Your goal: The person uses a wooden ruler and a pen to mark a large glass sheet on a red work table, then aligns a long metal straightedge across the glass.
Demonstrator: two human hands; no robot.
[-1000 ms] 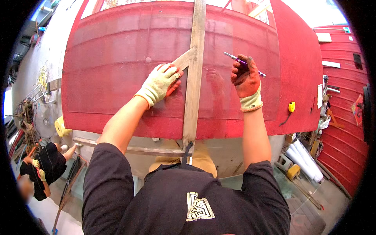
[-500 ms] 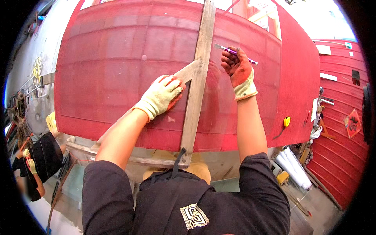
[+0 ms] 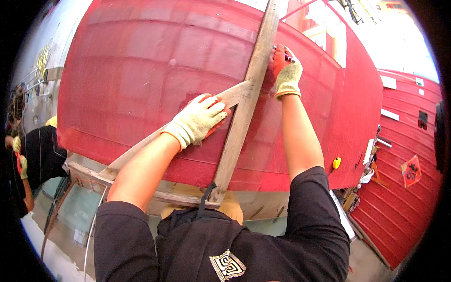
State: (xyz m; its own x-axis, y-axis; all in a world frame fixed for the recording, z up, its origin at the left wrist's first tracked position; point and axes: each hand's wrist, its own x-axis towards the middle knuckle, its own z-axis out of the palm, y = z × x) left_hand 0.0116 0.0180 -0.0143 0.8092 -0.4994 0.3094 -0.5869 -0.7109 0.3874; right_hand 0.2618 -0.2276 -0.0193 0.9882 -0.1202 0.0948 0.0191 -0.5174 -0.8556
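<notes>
A glass sheet [image 3: 136, 70] with reflections across it lies on the red table [image 3: 359, 117]. Over it lies a large wooden square [image 3: 238, 136], its long blade running away from me and a diagonal brace joining it. My left hand [image 3: 198, 121], in a cream glove with red palm, is closed over the brace. Just right of the blade's far part, my right hand [image 3: 287, 75], gloved alike, grips a purple-handled glass cutter [image 3: 289, 58]. Its tip is close to the blade's right edge; the hand mostly hides it, so contact with the glass cannot be told.
A yellow tape measure [image 3: 336, 163] sits near the table's right front edge. At the left, another person [image 3: 42, 152] in black and gloves is at work. Red ribbed wall panels [image 3: 394, 207] stand at the right, with tools and clutter beside the table.
My right hand has moved farther away and come close to the square's blade, turning the glass cutter down. My left hand stays on the brace. The whole view has tilted somewhat.
</notes>
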